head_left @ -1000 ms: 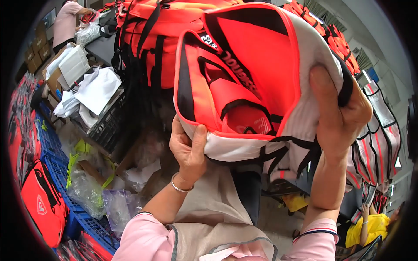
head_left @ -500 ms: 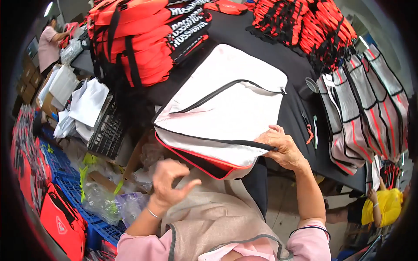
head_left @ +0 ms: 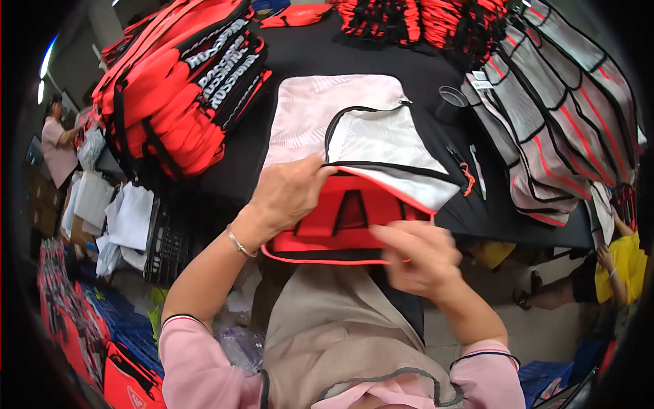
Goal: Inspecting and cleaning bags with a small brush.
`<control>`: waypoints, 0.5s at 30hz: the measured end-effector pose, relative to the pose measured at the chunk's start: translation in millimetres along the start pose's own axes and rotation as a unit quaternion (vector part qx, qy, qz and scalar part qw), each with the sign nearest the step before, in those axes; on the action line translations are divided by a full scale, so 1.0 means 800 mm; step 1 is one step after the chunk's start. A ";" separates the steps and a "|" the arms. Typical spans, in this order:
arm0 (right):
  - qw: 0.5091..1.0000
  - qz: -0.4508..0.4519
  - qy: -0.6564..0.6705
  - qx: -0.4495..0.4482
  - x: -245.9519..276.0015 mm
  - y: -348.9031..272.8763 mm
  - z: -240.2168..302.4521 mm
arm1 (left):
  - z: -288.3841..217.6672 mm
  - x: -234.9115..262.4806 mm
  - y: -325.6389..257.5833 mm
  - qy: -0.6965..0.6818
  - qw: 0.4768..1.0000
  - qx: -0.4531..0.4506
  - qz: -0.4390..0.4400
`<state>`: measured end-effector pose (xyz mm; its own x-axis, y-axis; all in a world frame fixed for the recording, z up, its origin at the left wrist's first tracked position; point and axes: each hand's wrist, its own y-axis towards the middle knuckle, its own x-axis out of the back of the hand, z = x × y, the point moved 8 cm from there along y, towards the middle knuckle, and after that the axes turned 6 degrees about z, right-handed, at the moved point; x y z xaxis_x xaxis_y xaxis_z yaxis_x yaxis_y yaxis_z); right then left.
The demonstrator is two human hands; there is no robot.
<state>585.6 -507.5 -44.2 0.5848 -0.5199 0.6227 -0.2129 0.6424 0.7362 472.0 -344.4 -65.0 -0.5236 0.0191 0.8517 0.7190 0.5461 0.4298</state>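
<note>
A bag (head_left: pixel 303 112) turned with its white lining outward lies on the black table before me, its near part spread toward my lap. Black binding edges the lining, and a curved black zipper crosses it. The near part shows a red face (head_left: pixel 323 235) with black straps and red piping along the rim. My left hand (head_left: pixel 289 194) pinches the bag's black-bound edge at the left of this opening. Over the right side of the red face is my right hand (head_left: pixel 422 255), smeared by motion; whether its fingers touch the fabric cannot be made out.
Stacked red bags (head_left: pixel 170 102) stand at left, a pile of red and black pieces (head_left: pixel 422 24) at the back. Grey panels (head_left: pixel 545 116) hang over the right side. A dark cup (head_left: pixel 451 105), orange-handled snips (head_left: pixel 466 178) and a toothbrush-like tool (head_left: pixel 478 170) lie right.
The bag has turned and its red face has come into view. My left hand has risen and taken hold of its edge. My right hand has let go of the corner and moved down.
</note>
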 end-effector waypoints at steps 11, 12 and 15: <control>0.902 0.420 -0.103 0.008 -0.218 -0.110 -0.120 | -0.071 0.086 0.093 -0.006 0.973 -0.142 -0.182; 0.903 0.410 -0.127 -0.030 -0.227 -0.101 -0.138 | -0.070 0.069 0.074 -0.022 0.980 -0.124 -0.154; 0.839 0.262 0.445 -0.170 -0.265 -0.079 -0.222 | -0.144 0.042 0.044 -0.010 0.972 -0.204 -0.112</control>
<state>614.1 -337.5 -269.7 0.8655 0.4135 0.2827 -0.4765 0.8536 0.2104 532.7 -421.2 13.1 -0.6941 -0.0442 0.7186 0.7049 0.1609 0.6908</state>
